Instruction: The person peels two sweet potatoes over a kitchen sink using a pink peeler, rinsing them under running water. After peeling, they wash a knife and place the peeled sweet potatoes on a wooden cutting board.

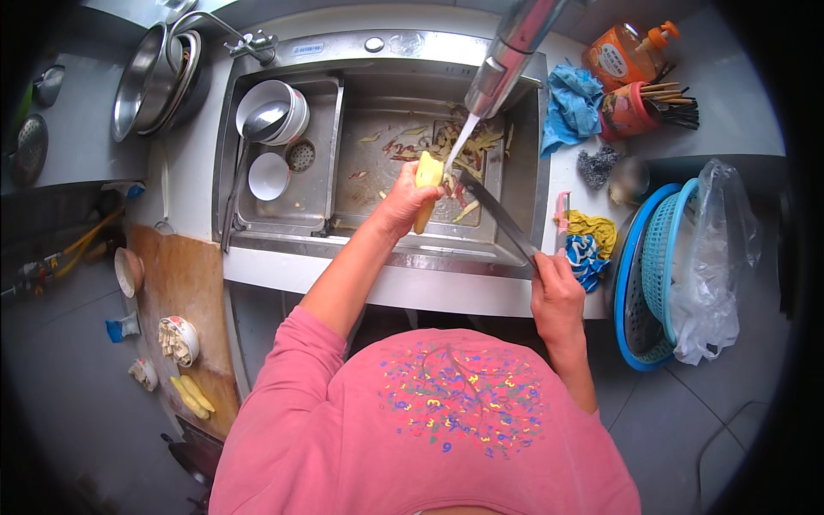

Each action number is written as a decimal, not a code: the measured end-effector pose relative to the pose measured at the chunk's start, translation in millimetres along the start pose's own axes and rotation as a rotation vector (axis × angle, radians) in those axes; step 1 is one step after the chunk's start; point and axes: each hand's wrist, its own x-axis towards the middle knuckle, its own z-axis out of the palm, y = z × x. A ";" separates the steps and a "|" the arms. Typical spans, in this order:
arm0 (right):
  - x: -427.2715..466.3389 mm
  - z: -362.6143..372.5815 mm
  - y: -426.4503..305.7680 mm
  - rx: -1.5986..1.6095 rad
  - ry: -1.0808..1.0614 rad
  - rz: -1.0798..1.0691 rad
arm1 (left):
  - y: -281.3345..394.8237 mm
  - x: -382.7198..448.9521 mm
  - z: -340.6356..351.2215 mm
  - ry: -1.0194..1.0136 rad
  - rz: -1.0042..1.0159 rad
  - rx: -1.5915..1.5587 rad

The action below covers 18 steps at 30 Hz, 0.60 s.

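My left hand [405, 199] grips a long peeled yellow root vegetable [427, 175], held upright over the larger basin of the steel sink [380, 248]. In my right hand [557, 293] is the handle end of a long dark blade, seemingly a kitchen knife [499, 215]. Its far end slants up and left to just beside the vegetable. Water runs from the faucet [492, 80] right next to the vegetable's upper part. Red and pale peelings [473, 145] lie over the basin floor beyond and beneath my left hand.
White bowls [302, 116] and a ladle [265, 122] occupy the left basin. A pink peeler [563, 212], cloths [595, 232] and a chopstick holder [627, 112] stand right; colanders [653, 257] are beyond. On the left, a cutting board [154, 270] holds a filled bowl [187, 328] and peeled yellow pieces [193, 396].
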 end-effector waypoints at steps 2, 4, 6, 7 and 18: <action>8.5 7.3 -13.3 0.005 0.024 -0.118 | 6.1 -15.6 -5.2 -0.010 -0.011 -0.071; 18.2 20.1 -25.0 -0.021 0.109 -0.286 | 4.0 -27.0 -18.6 -0.078 -0.013 -0.165; 31.1 31.3 -38.9 0.010 0.150 -0.411 | 1.3 -37.9 -33.8 -0.189 -0.010 -0.290; 35.9 35.9 -45.2 0.022 0.173 -0.462 | 2.0 -43.0 -30.4 -0.202 -0.026 -0.465; 49.2 50.0 -71.1 -0.050 0.192 -0.598 | -15.8 -55.0 -65.0 -0.421 0.128 -0.608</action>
